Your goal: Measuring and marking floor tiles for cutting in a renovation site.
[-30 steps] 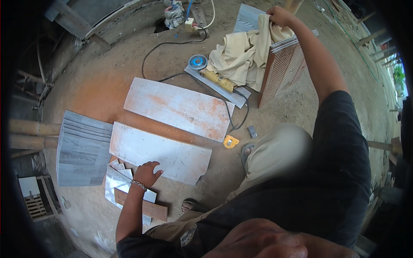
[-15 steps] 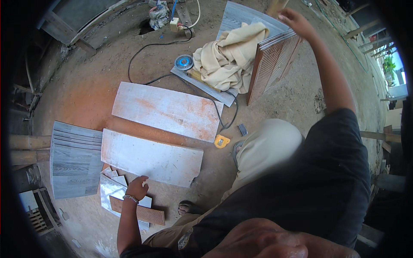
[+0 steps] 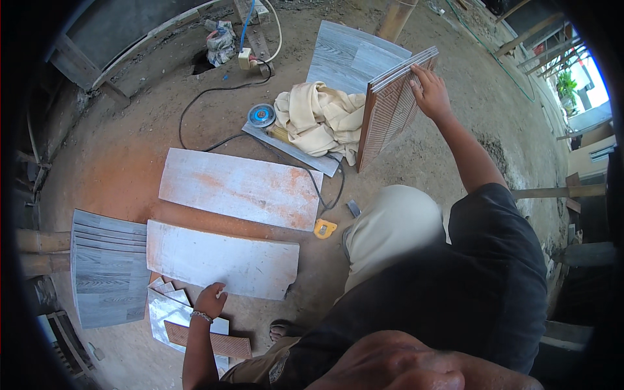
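Note:
My right hand (image 3: 431,96) is at the top edge of an upright stack of tiles (image 3: 394,107), its fingers over the edge and its thumb against the ribbed brown back of the outermost tile. My left hand (image 3: 212,301) holds nothing; its fingers are loosely bent and apart, over the near edge of a white, dusty slab (image 3: 224,257). Beyond that lies a second white slab (image 3: 244,188), smeared with orange dust. Below my left wrist are glossy white tile pieces (image 3: 168,312) and a brown ribbed strip (image 3: 227,342).
Grey wood-patterned tiles (image 3: 110,273) are stacked at the left; another (image 3: 344,55) leans at the back. A cream cloth (image 3: 318,117) lies beside a blue disc (image 3: 261,116). A black cable (image 3: 182,120) crosses the dirt floor. A yellow tape measure (image 3: 324,228) sits near my knee.
My right hand has come down from above the upright tiles onto their top edge. The whole view has shifted a little; my left hand stays by the near slab.

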The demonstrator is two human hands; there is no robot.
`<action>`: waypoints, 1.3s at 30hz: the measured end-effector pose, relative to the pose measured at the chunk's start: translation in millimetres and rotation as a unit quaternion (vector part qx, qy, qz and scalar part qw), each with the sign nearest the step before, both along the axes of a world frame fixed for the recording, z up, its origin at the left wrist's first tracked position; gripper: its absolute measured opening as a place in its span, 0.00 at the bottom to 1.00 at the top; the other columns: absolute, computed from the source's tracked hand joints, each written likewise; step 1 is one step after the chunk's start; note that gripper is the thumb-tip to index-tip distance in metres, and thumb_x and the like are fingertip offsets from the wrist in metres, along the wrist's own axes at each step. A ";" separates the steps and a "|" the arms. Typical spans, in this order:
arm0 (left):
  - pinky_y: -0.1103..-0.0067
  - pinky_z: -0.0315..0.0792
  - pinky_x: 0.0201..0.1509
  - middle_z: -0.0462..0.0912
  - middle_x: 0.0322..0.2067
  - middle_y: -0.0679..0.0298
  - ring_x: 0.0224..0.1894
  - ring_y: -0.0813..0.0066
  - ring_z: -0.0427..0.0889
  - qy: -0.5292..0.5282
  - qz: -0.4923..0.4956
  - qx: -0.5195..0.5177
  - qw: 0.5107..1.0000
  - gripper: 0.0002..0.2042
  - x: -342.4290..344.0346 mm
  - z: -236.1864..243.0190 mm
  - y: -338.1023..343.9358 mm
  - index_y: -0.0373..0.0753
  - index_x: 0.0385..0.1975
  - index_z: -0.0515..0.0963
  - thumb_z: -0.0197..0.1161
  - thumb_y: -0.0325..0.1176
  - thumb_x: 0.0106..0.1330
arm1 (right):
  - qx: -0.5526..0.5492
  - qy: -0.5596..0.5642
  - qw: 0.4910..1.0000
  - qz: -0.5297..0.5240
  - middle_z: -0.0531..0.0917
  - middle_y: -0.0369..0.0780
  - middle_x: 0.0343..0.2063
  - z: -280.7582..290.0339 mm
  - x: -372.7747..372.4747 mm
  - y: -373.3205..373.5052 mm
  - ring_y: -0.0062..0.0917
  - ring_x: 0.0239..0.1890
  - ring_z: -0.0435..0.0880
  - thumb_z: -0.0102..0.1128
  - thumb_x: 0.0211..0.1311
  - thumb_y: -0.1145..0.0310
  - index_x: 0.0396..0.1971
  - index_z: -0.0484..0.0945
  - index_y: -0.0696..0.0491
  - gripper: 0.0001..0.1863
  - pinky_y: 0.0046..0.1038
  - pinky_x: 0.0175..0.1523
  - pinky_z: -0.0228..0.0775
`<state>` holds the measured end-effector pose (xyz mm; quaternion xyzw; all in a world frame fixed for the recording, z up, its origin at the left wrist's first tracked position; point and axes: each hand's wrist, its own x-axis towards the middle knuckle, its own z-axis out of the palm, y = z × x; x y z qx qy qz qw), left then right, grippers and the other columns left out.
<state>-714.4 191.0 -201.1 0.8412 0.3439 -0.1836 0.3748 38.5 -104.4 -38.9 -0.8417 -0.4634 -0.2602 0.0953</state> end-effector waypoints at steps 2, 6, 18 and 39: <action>0.65 0.77 0.53 0.85 0.44 0.50 0.48 0.53 0.84 0.032 -0.007 -0.005 0.999 0.17 -8.6 0.5 -3.7 0.37 0.50 0.78 0.65 0.37 0.65 | -0.006 0.006 1.000 -0.015 0.78 0.39 0.61 1.4 -3.5 0.5 0.36 0.62 0.75 0.55 0.69 0.55 0.61 0.75 0.50 0.24 0.39 0.63 0.64; 0.65 0.77 0.53 0.85 0.44 0.50 0.47 0.53 0.84 0.028 0.009 -0.020 0.999 0.18 -22.2 -2.7 -6.6 0.37 0.51 0.78 0.65 0.37 0.65 | -0.030 -0.019 0.999 -0.029 0.79 0.40 0.56 11.0 -6.5 -7.6 0.37 0.59 0.76 0.55 0.70 0.53 0.57 0.76 0.51 0.22 0.39 0.61 0.64; 0.67 0.78 0.52 0.87 0.41 0.51 0.46 0.55 0.86 -0.013 -0.014 -0.036 0.999 0.15 -24.2 -22.0 8.1 0.36 0.50 0.80 0.64 0.35 0.66 | 0.434 0.441 0.762 -0.188 0.69 0.51 0.64 -12.2 -66.7 -130.7 0.46 0.65 0.71 0.61 0.67 0.52 0.70 0.57 0.51 0.37 0.47 0.66 0.65; 0.66 0.77 0.51 0.86 0.38 0.49 0.44 0.54 0.85 -0.138 0.305 0.108 0.936 0.13 -148.9 -6.4 72.6 0.36 0.44 0.80 0.62 0.36 0.65 | -0.101 0.262 0.915 -0.290 0.85 0.46 0.45 229.5 -6.0 -138.3 0.35 0.47 0.82 0.63 0.54 0.74 0.55 0.77 0.60 0.25 0.37 0.54 0.73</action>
